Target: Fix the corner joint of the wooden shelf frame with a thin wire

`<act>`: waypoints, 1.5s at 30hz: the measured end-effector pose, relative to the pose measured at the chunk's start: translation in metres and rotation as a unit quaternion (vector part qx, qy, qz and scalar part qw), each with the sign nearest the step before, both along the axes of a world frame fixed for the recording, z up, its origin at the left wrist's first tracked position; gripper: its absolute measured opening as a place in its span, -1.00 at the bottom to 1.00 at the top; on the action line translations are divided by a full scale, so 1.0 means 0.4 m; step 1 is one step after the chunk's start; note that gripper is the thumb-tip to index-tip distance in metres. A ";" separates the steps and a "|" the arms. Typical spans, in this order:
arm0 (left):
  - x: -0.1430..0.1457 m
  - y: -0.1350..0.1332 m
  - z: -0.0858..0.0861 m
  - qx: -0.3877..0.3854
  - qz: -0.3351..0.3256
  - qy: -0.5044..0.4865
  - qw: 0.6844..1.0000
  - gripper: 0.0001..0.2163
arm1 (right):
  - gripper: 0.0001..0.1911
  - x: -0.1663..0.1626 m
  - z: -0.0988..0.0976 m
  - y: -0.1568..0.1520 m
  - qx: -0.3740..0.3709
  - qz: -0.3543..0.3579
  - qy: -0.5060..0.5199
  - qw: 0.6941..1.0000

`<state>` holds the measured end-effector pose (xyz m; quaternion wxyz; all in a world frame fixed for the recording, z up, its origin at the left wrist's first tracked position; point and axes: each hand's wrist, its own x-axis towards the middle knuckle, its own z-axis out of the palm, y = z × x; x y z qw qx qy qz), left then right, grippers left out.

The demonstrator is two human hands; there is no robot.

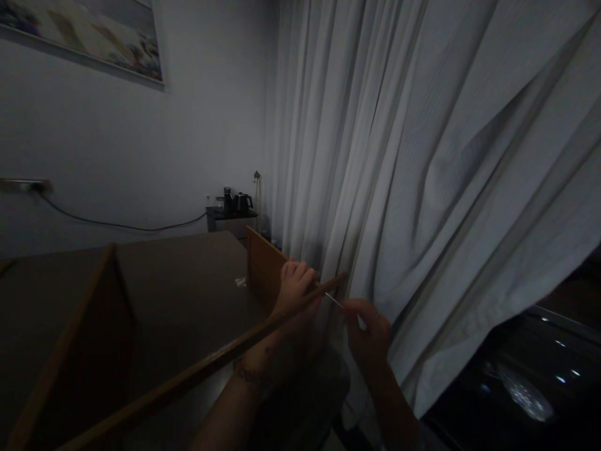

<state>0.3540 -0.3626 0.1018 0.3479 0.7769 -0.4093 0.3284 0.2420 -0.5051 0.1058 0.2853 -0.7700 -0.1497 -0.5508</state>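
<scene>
In a dim room, you are gripping a wooden board point(211, 363) whose long axis is running from the lower left of the frame up and to the right, its far end pointing at the curtain point(422, 188) and stopping just short of the folds. Your left hand point(295, 285) is curling over that raised end, fingers wrapped over the top edge and clamped on it, apparently to brace the board against sideways push. Your right hand point(369, 329), well closed, is pinching a thin metal tool point(334, 301) between fingertips; the tool is pointing up and left, its tip meeting the board's end or sitting just beside it. The light is too poor to tell which. The two hands are working near each other but are not touching.

Behind your left hand an upright panel point(263, 266) is standing on a wide dark surface point(188, 282). Farther back a kettle point(243, 202) is sitting on a small stand by the wall, a cable point(117, 224) is sagging along the wall, and a framed picture point(94, 37) is hanging at the upper left.
</scene>
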 end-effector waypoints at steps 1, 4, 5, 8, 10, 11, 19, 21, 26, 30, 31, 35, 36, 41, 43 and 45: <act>0.000 0.000 -0.001 -0.004 0.001 -0.001 1.000 -0.82 | -0.63 -0.004 -0.003 0.010 0.016 -0.013 0.002 1.000; -0.001 0.000 0.000 -0.009 -0.005 -0.009 1.000 -0.82 | -0.60 -0.011 -0.010 0.033 0.073 -0.043 0.020 0.996; -0.002 0.001 0.001 -0.009 -0.007 -0.010 1.000 -0.82 | -0.58 -0.012 -0.012 0.039 0.092 -0.048 0.030 0.994; -0.006 0.002 0.004 -0.006 -0.002 -0.001 1.000 -0.84 | -0.55 -0.015 -0.018 0.053 0.141 -0.047 0.068 0.987; -0.009 0.002 0.006 -0.005 0.004 0.002 1.000 -0.84 | -0.55 -0.017 -0.020 0.061 0.166 -0.042 0.081 0.982; -0.009 0.002 0.007 -0.005 0.005 0.001 1.000 -0.84 | -0.55 -0.018 -0.021 0.065 0.177 -0.038 0.084 0.980; -0.008 0.005 0.009 0.009 0.006 -0.004 1.000 -0.85 | -0.55 -0.022 -0.016 0.071 0.150 -0.053 0.082 0.984; -0.010 0.005 0.012 0.012 0.011 0.001 1.000 -0.87 | -0.54 -0.022 -0.013 0.063 0.116 -0.069 0.083 0.987; -0.023 0.010 0.024 0.023 0.003 0.014 1.000 -0.90 | -0.53 -0.027 -0.003 0.048 0.006 -0.138 0.058 0.989; -0.020 0.009 0.023 0.022 0.005 0.018 1.000 -0.89 | -0.50 -0.032 0.004 0.055 -0.030 -0.178 0.038 0.983; -0.018 0.008 0.021 0.019 0.006 0.016 1.000 -0.88 | -0.49 -0.033 0.005 0.059 -0.029 -0.179 0.040 0.983; -0.010 0.003 0.012 0.008 0.011 0.005 1.000 -0.86 | -0.48 -0.035 0.008 0.072 -0.015 -0.186 0.060 0.981; -0.010 0.002 0.011 0.007 0.013 0.004 1.000 -0.86 | -0.48 -0.035 0.008 0.073 -0.013 -0.190 0.062 0.980; -0.015 -0.001 0.009 -0.003 0.020 -0.008 1.000 -0.87 | -0.47 -0.036 0.008 0.073 -0.005 -0.189 0.077 0.979; -0.016 -0.003 0.008 -0.010 0.024 -0.023 0.999 -0.87 | -0.46 -0.036 0.011 0.071 0.007 -0.175 0.093 0.980; -0.014 -0.005 0.007 -0.018 0.031 -0.038 0.999 -0.88 | -0.46 -0.037 0.015 0.067 0.027 -0.143 0.121 0.982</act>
